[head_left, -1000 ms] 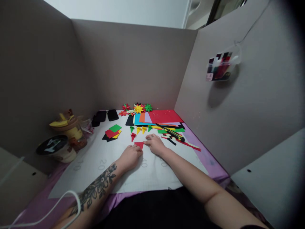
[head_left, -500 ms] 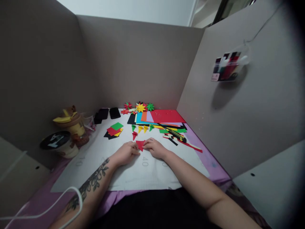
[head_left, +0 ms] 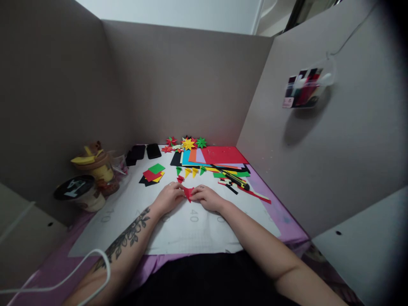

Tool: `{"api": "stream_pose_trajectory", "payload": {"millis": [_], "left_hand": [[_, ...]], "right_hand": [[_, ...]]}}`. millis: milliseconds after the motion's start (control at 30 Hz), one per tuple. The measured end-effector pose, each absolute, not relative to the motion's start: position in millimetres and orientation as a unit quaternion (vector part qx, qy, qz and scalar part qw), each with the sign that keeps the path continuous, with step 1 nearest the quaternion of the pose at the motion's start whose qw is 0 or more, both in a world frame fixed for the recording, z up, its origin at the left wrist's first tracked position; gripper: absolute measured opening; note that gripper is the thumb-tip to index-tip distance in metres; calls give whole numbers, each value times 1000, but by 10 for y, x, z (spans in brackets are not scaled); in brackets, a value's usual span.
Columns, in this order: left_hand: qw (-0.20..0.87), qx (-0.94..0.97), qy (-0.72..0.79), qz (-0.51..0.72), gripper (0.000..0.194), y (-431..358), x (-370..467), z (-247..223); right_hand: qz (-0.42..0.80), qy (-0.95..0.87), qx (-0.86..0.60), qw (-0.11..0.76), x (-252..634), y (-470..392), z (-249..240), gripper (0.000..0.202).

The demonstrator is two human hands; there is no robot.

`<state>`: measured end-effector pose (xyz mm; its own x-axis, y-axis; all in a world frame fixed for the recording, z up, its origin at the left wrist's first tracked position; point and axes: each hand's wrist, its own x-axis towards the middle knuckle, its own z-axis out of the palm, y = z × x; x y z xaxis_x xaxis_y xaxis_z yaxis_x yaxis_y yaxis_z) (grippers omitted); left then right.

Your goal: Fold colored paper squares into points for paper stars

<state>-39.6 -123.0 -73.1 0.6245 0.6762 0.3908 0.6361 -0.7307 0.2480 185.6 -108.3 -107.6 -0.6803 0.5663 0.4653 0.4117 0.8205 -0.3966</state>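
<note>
Together, the left hand (head_left: 168, 198) and right hand (head_left: 207, 197) each pinch an edge of the small red paper piece (head_left: 188, 193), low over the white mat (head_left: 191, 229) on the counter, just before a row of folded paper points (head_left: 190, 171).

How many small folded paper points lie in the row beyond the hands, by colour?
Row of folded points beyond the left hand and right hand, which hold a red paper piece:
green points: 2
yellow points: 2
red point: 1, just nearer
Total: 5
</note>
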Motion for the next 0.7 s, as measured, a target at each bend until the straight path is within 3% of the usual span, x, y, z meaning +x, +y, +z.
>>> {"api": "stream_pose_trajectory", "payload": {"millis": [133, 267, 367, 500, 700], "left_hand": [[46, 895, 372, 243, 7, -1180, -335, -752], [47, 894, 371, 247, 15, -1160, -348, -745], [64, 909, 342, 228, 7, -1158, -376, -732], [92, 921, 317, 209, 11, -1168, -390, -723], [138, 916, 317, 204, 15, -1154, -442, -742]], "right_hand": [[133, -920, -244, 278, 1855, -1076, -1067, 34], [114, -928, -241, 261, 1859, -1074, -1054, 30], [72, -933, -248, 250, 1856, -1097, -1018, 26], [1, -942, -242, 231, 1839, -1153, -967, 23], [25, -951, -221, 216, 1831, -1226, -945, 23]]}}
